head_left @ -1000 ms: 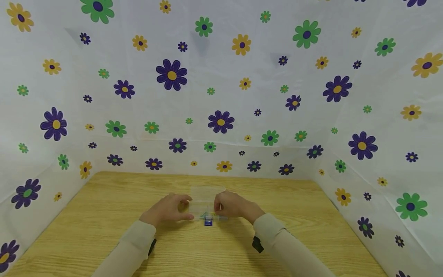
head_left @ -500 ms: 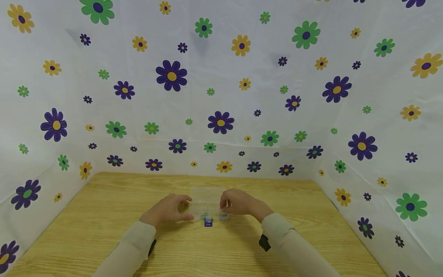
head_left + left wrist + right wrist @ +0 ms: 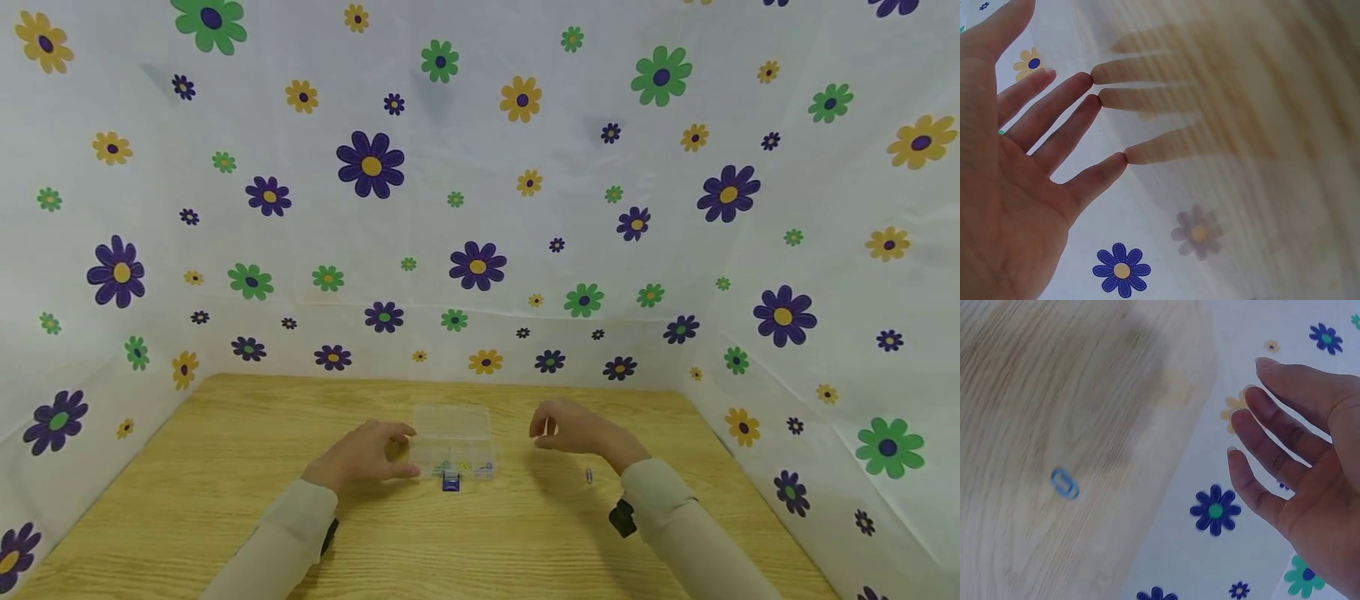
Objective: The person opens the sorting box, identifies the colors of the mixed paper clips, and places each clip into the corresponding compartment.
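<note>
A clear plastic compartment box (image 3: 431,450) with a blue latch (image 3: 451,482) stands on the table in the head view, its lid (image 3: 450,421) raised at the back. Small green, yellow and blue pieces lie in its front compartments, too small to name. My left hand (image 3: 366,450) is at the box's left side, thumb near the front corner; in the left wrist view its relaxed fingertips (image 3: 1110,162) meet the tabletop. Right of the box, my right hand (image 3: 573,429) hovers with loosely bent fingers, holding nothing. A blue paper clip (image 3: 1064,484) lies on the table nearby.
The wood-grain table (image 3: 450,550) is enclosed at the back and sides by a white flower-print sheet (image 3: 480,217). Dark bands (image 3: 622,518) sit on both wrists below the light sleeves.
My right hand has moved from the box's right compartment out to the right. The paper clip now shows on the table under that arm. My left hand has stayed in place.
</note>
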`<state>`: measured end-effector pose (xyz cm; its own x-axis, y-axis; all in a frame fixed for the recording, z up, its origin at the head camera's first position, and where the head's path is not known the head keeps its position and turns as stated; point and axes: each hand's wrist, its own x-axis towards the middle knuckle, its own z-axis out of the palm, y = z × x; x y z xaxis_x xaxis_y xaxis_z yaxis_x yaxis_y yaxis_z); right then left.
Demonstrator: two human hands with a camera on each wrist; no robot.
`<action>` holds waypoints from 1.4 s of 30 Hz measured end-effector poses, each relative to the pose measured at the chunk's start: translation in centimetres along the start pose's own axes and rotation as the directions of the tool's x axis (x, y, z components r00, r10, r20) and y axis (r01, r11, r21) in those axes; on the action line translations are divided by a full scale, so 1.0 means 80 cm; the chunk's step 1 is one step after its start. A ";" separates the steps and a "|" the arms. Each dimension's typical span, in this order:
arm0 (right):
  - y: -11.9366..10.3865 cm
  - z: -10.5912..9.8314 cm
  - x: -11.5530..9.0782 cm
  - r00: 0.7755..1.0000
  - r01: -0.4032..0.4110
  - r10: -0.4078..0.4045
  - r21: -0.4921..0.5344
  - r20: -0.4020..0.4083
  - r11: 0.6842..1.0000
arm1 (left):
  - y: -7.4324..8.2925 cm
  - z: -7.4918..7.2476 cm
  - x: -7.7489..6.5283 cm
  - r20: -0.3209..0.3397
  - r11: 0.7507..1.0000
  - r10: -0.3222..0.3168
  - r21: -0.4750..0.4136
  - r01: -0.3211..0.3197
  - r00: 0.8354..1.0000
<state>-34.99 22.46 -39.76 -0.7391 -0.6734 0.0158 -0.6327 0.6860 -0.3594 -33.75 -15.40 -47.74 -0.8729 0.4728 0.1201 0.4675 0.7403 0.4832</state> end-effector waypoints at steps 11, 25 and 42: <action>0.042 -0.006 -0.042 0.999 0.035 -0.035 -0.014 0.038 0.999 | -0.003 -0.001 0.000 -0.005 1.000 0.008 0.001 -0.008 1.000; 0.075 0.008 -0.077 0.996 -0.068 0.067 0.003 0.064 0.998 | -0.008 0.000 0.003 0.002 0.998 0.058 -0.011 -0.058 0.998; 0.081 0.015 -0.080 0.993 -0.098 0.095 0.034 0.069 0.995 | -0.003 0.001 0.000 -0.006 0.999 0.040 -0.016 -0.040 0.999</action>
<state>-34.07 30.86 -43.29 -0.7780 -0.6227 -0.0832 -0.5492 0.7385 -0.3911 -33.84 -15.60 -47.91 -0.8543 0.4993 0.1443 0.4998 0.7131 0.4916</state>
